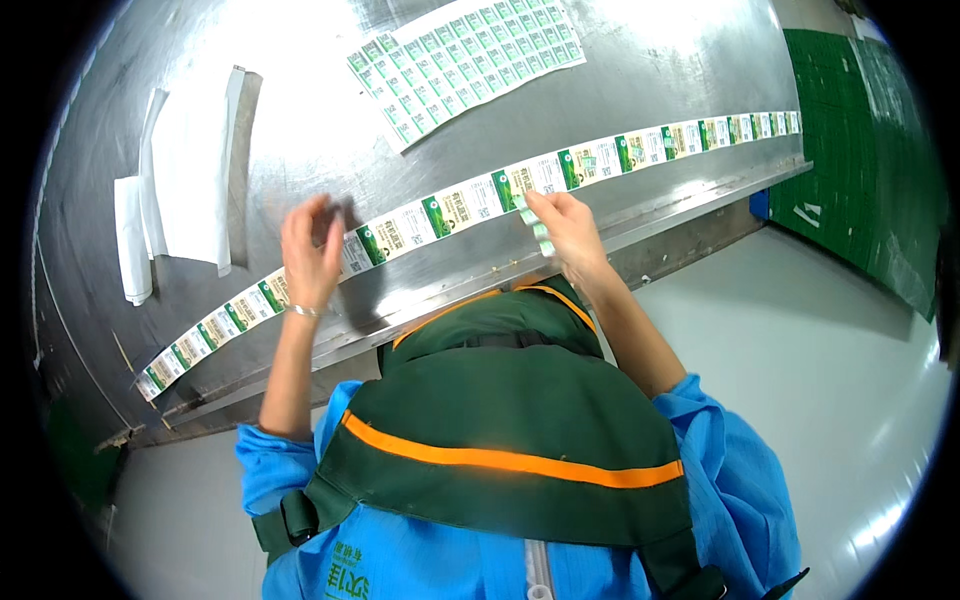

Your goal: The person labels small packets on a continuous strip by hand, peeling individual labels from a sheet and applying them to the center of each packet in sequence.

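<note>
A long strip of printed labels (461, 206) runs in a curve across a metal table (315, 120), parallel to its front edge. My right hand (566, 225) pinches a short strip of small green-and-white stickers (537, 227) between thumb and fingers, over the middle of the label strip. Several labels to the right of that hand bear small green stickers. My left hand (313, 251), slightly blurred, is raised above the strip's left part with fingers and thumb apart, holding nothing. It wears a bracelet. A sheet of small green-and-white stickers (472, 64) lies at the far middle of the table.
White, partly curled sheets of backing paper (191, 180) lie on the left of the table. A raised metal rim (645, 217) runs along the front edge. A green surface (847, 150) stands beyond the table's right end, above a pale floor (750, 315).
</note>
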`<move>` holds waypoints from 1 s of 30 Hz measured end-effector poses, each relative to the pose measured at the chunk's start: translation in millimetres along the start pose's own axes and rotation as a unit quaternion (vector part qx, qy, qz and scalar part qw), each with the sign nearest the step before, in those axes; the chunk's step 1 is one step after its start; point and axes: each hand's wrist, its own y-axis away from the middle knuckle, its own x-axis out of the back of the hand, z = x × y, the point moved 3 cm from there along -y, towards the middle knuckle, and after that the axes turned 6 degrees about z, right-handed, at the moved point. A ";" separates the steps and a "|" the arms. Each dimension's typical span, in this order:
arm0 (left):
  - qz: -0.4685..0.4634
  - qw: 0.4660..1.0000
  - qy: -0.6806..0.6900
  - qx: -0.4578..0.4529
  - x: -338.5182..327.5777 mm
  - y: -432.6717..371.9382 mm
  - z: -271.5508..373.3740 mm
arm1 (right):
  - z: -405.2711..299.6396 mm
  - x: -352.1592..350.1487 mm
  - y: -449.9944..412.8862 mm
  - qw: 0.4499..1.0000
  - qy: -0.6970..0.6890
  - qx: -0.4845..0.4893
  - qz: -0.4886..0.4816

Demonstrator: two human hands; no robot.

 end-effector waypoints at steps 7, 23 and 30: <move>-0.015 0.992 -0.096 -0.085 5.3 45.6 -4.7 | -9.2 -22.5 -30.2 0.885 0.415 0.184 0.106; 0.132 0.989 -0.070 -0.021 76.6 97.7 -92.7 | 0.4 -132.9 33.2 0.963 0.198 0.183 -0.019; 0.152 0.987 -0.055 0.015 92.3 117.2 -105.6 | 23.6 -182.2 37.1 0.843 0.419 0.336 0.019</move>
